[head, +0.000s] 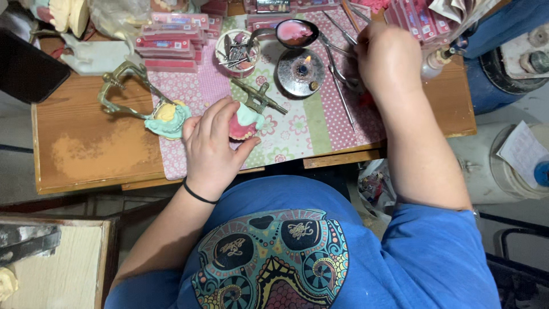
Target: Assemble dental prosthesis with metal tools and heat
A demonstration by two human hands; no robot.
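Far left, at 9 o'clock on the wooden surface [86, 149], a brass articulator frame [123, 91] lies with a pale green cast [167, 120] at its end. Just right of it, the left hand [211, 146] is clamped on a denture model [246, 123], pink gum wax with teeth on a mint base, pinned down on the floral cloth [297, 129] near the centre. Fingers wrap over the top, thumb underneath at 5 o'clock.

At 12 o'clock, a cup of burs [237, 52], a small bowl of pink wax [296, 31] and a lit spirit lamp [302, 71] sit close together.

At 1 o'clock, the right hand [389, 57] is curled over the metal instruments [340, 80] beside the lamp; fingers are hidden, so I cannot tell whether it grips one.

My judgement: to do this well, keep the model steady and tilted toward the eyes, warm only the tool tip in the flame, carry little wax, keep the sleeve and cloth away from the lamp.
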